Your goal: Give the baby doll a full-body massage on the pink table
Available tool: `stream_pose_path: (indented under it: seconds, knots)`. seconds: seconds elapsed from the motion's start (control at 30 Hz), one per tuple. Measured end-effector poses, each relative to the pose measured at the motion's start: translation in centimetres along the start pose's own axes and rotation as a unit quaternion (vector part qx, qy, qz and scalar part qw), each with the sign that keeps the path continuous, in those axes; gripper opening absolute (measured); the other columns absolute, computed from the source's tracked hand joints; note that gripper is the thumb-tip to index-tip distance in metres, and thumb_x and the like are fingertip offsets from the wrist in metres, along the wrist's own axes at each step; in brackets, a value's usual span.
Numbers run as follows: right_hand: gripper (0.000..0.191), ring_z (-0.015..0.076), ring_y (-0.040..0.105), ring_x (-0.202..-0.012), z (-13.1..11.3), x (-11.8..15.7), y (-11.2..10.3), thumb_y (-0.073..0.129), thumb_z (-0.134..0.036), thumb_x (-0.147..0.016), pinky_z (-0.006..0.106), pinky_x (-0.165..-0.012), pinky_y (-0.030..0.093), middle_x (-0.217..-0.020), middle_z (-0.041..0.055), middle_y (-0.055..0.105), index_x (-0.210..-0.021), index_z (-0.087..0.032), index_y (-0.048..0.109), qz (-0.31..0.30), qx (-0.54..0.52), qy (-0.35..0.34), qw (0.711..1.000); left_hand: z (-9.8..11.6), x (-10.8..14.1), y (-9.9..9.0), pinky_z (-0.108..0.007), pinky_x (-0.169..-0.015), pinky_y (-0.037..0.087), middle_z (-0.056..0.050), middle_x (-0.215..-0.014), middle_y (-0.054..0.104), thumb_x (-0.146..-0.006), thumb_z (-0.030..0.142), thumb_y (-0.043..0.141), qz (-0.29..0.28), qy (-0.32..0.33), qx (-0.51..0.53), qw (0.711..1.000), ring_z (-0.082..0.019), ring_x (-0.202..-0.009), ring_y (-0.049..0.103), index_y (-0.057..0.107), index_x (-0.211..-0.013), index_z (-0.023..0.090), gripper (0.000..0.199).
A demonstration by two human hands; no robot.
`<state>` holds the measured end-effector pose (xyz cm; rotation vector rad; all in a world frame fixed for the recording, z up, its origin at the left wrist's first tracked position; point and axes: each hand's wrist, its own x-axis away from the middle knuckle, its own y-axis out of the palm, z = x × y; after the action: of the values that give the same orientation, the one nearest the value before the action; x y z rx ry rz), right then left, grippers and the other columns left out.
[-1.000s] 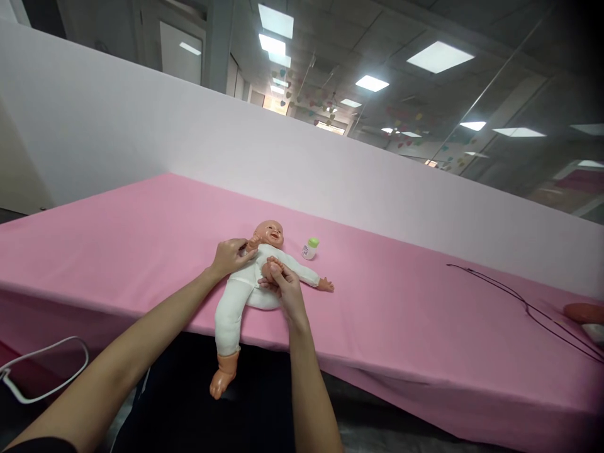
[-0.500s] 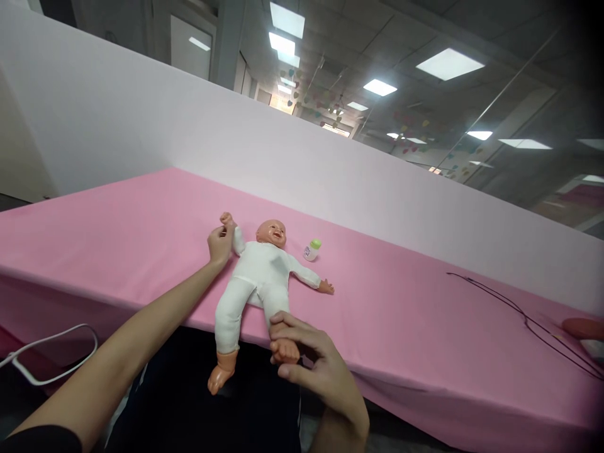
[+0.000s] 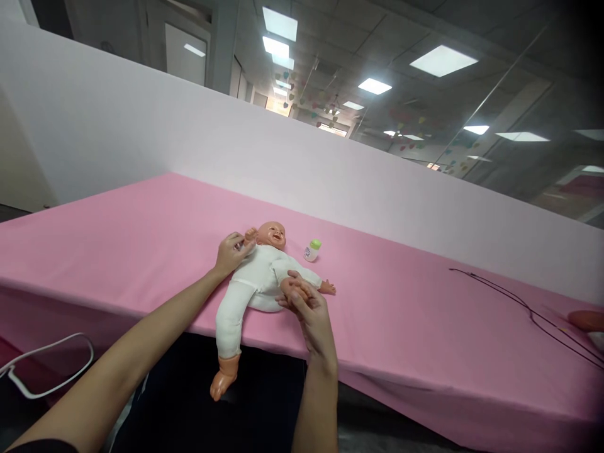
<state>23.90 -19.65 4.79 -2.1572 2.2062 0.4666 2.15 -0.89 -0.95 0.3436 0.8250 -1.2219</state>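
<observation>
A baby doll (image 3: 250, 270) with a white cloth body lies on its back on the pink-covered table (image 3: 401, 314). My left hand (image 3: 232, 253) is closed around the doll's arm on the left, near its small fist, close to the head. My right hand (image 3: 309, 308) grips the doll's foot (image 3: 293, 286), with that leg bent up over the belly. The doll's other leg hangs past the table's front edge. Its other arm lies stretched out to the right. Beside the head stands a small clear bottle (image 3: 311, 250) with a green cap.
A white partition wall (image 3: 353, 182) runs along the table's back. Thin black cables (image 3: 514, 302) lie on the right side, near a reddish-brown object (image 3: 585, 321) at the edge of view. A white cable loop (image 3: 47, 390) hangs at the lower left.
My right hand has lifted the doll's leg from the table's edge and folded it up to the belly. My left hand has brought the doll's arm inward toward its head.
</observation>
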Motion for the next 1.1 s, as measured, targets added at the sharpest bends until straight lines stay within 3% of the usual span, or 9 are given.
stream_pose_path:
  seconds: [0.13, 0.3, 0.4, 0.57, 0.67, 0.8, 0.93, 1.03, 1.1]
  knots:
    - [0.035, 0.0178, 0.072, -0.069, -2.3, 3.6, -2.0, 0.089, -0.049, -0.08, 0.039, -0.071, 0.064, -0.136, 0.0126, 0.069, -0.105, -0.025, 0.082, -0.115, 0.006, -0.005, 0.993, -0.9, -0.8, 0.0, -0.032, -0.057, 0.032, 0.002, -0.057, 0.041, -0.092, 0.053, 0.063, 0.132, -0.147, 0.047, 0.979, -0.016, -0.057, 0.04, 0.041, -0.056, 0.025, 0.051]
    - [0.041, 0.0279, 0.071, -0.109, -4.1, 5.1, -2.1, 0.098, -0.04, -0.069, 0.042, -0.102, 0.055, -0.116, 0.0082, 0.074, -0.106, -0.027, 0.086, -0.352, 0.153, 0.002, 0.923, -1.6, -1.0, -0.4, -0.032, -0.052, 0.026, 0.003, -0.053, 0.035, -0.093, 0.06, 0.059, 0.19, -0.268, 0.078, 0.941, -0.015, -0.053, 0.036, 0.04, -0.055, 0.025, 0.055]
    - [0.04, 0.0297, 0.071, -0.112, -3.3, 4.3, -1.2, 0.094, -0.045, -0.075, 0.041, -0.095, 0.059, -0.122, 0.0103, 0.074, -0.11, -0.026, 0.085, -0.261, 0.113, -0.014, 0.959, -1.0, -0.7, -0.3, -0.03, -0.057, 0.035, 0.002, -0.06, 0.045, -0.093, 0.053, 0.062, 0.164, -0.153, 0.05, 0.973, -0.016, -0.059, 0.044, 0.045, -0.059, 0.024, 0.047]
    - [0.049, 0.0245, 0.074, -0.092, 1.0, -0.3, 1.1, 0.085, -0.053, -0.084, 0.043, -0.086, 0.064, -0.139, 0.0141, 0.068, -0.122, -0.022, 0.08, 0.006, 0.06, -0.017, 0.998, 0.7, 0.3, -0.4, -0.032, -0.066, 0.041, -0.003, -0.072, 0.058, -0.089, 0.046, 0.07, -0.065, 0.06, -0.015, 0.996, -0.018, -0.068, 0.053, 0.063, -0.067, 0.023, 0.032]
    - [0.06, 0.0213, 0.073, -0.086, 3.2, -2.7, 2.0, 0.086, -0.059, -0.078, 0.039, -0.084, 0.064, -0.133, 0.0137, 0.07, -0.122, -0.018, 0.079, 0.04, 0.044, -0.009, 0.998, 1.2, 0.6, -0.6, -0.034, -0.068, 0.043, -0.005, -0.076, 0.062, -0.089, 0.046, 0.07, -0.12, 0.087, -0.03, 0.989, -0.02, -0.073, 0.056, 0.07, -0.072, 0.024, 0.028]
    - [0.058, 0.0208, 0.073, -0.086, 2.2, -1.8, 1.1, 0.084, -0.058, -0.082, 0.04, -0.085, 0.064, -0.136, 0.013, 0.069, -0.126, -0.02, 0.078, 0.05, 0.032, 0.0, 0.998, 1.0, 0.3, -0.4, -0.033, -0.066, 0.042, -0.003, -0.071, 0.059, -0.089, 0.045, 0.068, -0.058, 0.039, -0.01, 0.998, -0.019, -0.068, 0.053, 0.063, -0.065, 0.023, 0.033]
    - [0.042, 0.0288, 0.072, -0.104, -1.7, 2.2, -1.4, 0.089, -0.049, -0.08, 0.039, -0.08, 0.064, -0.134, 0.014, 0.069, -0.112, -0.023, 0.083, -0.109, 0.043, 0.004, 0.993, -0.3, -0.6, 0.0, -0.031, -0.06, 0.037, 0.001, -0.06, 0.05, -0.092, 0.048, 0.066, 0.084, -0.093, 0.034, 0.991, -0.017, -0.06, 0.047, 0.05, -0.057, 0.024, 0.044]
    - [0.041, 0.028, 0.07, -0.105, -4.0, 4.3, -2.1, 0.095, -0.046, -0.074, 0.04, -0.091, 0.059, -0.117, 0.0105, 0.073, -0.107, -0.024, 0.085, -0.329, 0.116, 0.005, 0.937, -1.6, -1.1, -0.2, -0.031, -0.052, 0.028, 0.003, -0.053, 0.038, -0.093, 0.053, 0.063, 0.164, -0.242, 0.067, 0.954, -0.015, -0.053, 0.038, 0.039, -0.052, 0.025, 0.055]
    - [0.04, 0.0257, 0.069, -0.104, -4.4, 4.9, -1.8, 0.095, -0.041, -0.074, 0.039, -0.098, 0.056, -0.112, 0.0078, 0.072, -0.11, -0.026, 0.086, -0.399, 0.174, 0.01, 0.9, -2.2, -1.4, -0.5, -0.031, -0.05, 0.024, 0.003, -0.051, 0.035, -0.093, 0.055, 0.063, 0.196, -0.307, 0.077, 0.928, -0.014, -0.05, 0.034, 0.036, -0.052, 0.025, 0.058]
